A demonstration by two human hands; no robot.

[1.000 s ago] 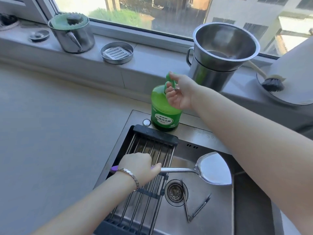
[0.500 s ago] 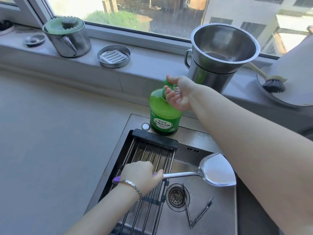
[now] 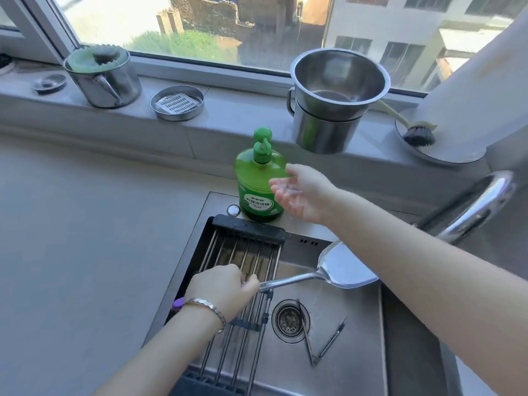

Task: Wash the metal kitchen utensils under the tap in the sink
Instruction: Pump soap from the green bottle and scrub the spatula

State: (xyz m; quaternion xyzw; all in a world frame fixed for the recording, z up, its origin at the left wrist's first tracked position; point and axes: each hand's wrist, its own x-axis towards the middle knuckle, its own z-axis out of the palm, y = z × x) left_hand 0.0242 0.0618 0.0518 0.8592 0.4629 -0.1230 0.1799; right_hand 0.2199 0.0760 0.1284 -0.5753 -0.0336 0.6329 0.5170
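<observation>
Left hand [image 3: 221, 290] is clamped round the spatula [image 3: 347, 271] handle, blade held level over the sink [image 3: 360, 364]. Right hand [image 3: 300, 192] is open, palm cupped upward just beside the green soap bottle [image 3: 257, 187], with something glistening in it, soap I'd judge. I want that palm kept level on the way to the blade, then both faces rubbed, then a rinse under the tap [image 3: 474, 207]. Tongs [image 3: 320, 342] lie by the drain.
</observation>
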